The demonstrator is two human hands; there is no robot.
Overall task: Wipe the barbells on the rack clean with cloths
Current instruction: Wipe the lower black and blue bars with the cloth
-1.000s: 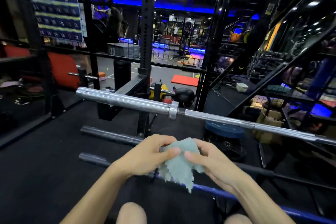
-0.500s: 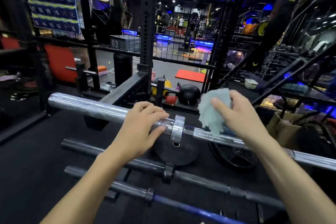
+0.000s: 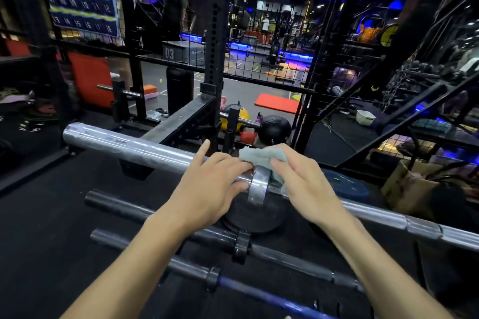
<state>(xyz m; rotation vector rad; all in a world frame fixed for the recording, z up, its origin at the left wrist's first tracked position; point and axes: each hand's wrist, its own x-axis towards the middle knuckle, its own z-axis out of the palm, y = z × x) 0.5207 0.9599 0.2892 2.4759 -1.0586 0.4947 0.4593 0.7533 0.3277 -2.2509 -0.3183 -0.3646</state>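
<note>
A silver barbell (image 3: 134, 146) lies across the rack, its sleeve to the left and its collar (image 3: 257, 186) in the middle. My left hand (image 3: 212, 189) grips the sleeve just left of the collar, index finger lifted. A pale green cloth (image 3: 259, 155) is draped over the bar at the collar. My right hand (image 3: 303, 184) holds the cloth down there, fingers curled over it. Two darker barbells lie lower on the rack: a black one (image 3: 124, 206) and one with a blue shaft (image 3: 259, 292).
A black upright rack post (image 3: 217, 33) stands behind the bar. Black weight plates (image 3: 254, 217) and a blue plate (image 3: 347, 185) lie on the floor beneath. A cardboard box (image 3: 407, 189) sits at the right. Wire mesh fencing (image 3: 259, 46) closes off the back.
My right hand has brought the cloth down from above the bar onto the collar. My left hand has slid right along the sleeve to the collar. The view has moved closer.
</note>
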